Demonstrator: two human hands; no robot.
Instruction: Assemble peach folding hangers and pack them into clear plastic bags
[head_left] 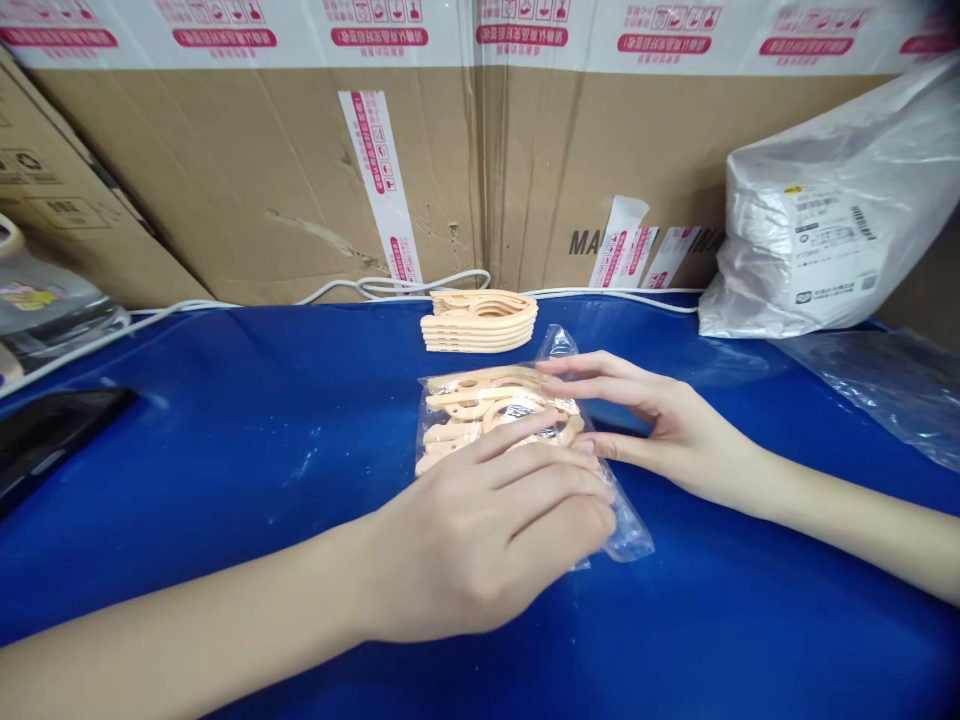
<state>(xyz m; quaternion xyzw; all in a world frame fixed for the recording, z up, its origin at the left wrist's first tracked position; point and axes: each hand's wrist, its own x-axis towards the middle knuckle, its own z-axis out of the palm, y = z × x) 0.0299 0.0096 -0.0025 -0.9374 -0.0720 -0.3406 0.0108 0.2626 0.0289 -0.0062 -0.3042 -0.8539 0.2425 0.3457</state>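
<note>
A clear plastic bag lies on the blue table with several peach-coloured plastic pieces inside, which look like folded clothes hangers. My left hand reaches across the near side of the bag, its index finger stretched over the top and the other fingers bent down at the bag's right part; its thumb is hidden. From the right, my right hand grips the bag's right end, thumb on the near side and fingertips on the far side. Just behind the bag stands a neat stack of matching hangers.
Large cardboard boxes form a wall at the back, with a white cable along their foot. A white plastic-wrapped parcel stands at back right beside clear film. A black phone-like object lies at left.
</note>
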